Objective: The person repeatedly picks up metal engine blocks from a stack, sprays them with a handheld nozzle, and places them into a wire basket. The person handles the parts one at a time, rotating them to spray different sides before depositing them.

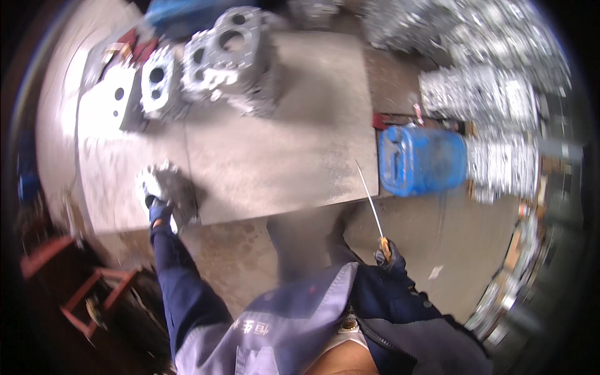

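Observation:
Near the table's front left corner, a grey metal casting (177, 190) with a knobbly outline stands on the tabletop. My left hand (160, 211), in a dark blue glove, grips its near side by a dark opening; the fingertips are partly hidden. Out to the right, past the table's front edge, my right hand (391, 255) wears a dark glove and is closed round the yellow-orange handle of a long thin metal tool (372, 203). Its slim shaft points up and away, the tip appearing over the table's right end. Whether it is a file or a screwdriver is unclear.
Several castings with round holes (234, 59) stand along the back left of the grey table (281, 156). A blue plastic jerrycan (425, 161) lies beside its right edge. Stacked silvery castings (500, 100) fill the right side. A red metal frame (100, 294) stands at lower left.

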Demonstrator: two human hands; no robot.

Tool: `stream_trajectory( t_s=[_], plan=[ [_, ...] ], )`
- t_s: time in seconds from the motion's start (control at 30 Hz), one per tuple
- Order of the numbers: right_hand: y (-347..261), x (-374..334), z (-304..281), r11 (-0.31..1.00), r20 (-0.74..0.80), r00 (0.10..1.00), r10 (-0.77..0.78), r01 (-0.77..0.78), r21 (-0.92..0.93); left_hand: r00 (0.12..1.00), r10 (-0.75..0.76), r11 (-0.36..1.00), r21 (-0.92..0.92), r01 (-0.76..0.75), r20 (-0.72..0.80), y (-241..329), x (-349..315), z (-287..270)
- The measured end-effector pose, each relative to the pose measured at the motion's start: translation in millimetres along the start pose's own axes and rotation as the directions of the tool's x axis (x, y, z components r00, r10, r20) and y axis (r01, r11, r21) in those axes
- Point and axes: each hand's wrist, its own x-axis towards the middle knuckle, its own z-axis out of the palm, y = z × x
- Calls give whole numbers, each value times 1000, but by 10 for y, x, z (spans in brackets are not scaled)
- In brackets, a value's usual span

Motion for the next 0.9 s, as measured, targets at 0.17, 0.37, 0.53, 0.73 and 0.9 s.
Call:
stream_trajectory(
  t_s=[0.17, 0.37, 0.53, 0.73, 0.9],
  plan=[
    [-350, -345, 145, 871, -4, 921, -389, 367, -327, 989, 48, 998, -51, -42, 141, 58, -116, -473],
    [-670, -667, 119, 830, -121, 905, -408, 313, -461, 919, 391, 917, 64, -394, 50, 1260, -947, -722],
    [-388, -725, -76, 797, -332, 744, -580, 433, -421, 785, 616, 786, -111, -608, 68, 2963, -1944, -770],
    [152, -714, -541, 822, -510, 678, -529, 263, -505, 164, 987, 159, -189, -969, -7, 5118, -3256, -853],
    [575, -777, -1100, 915, -635, 671, -384, 186, -357, -62, 998, -64, 153, -986, 17, 6827, -4444, -372]
  ],
)
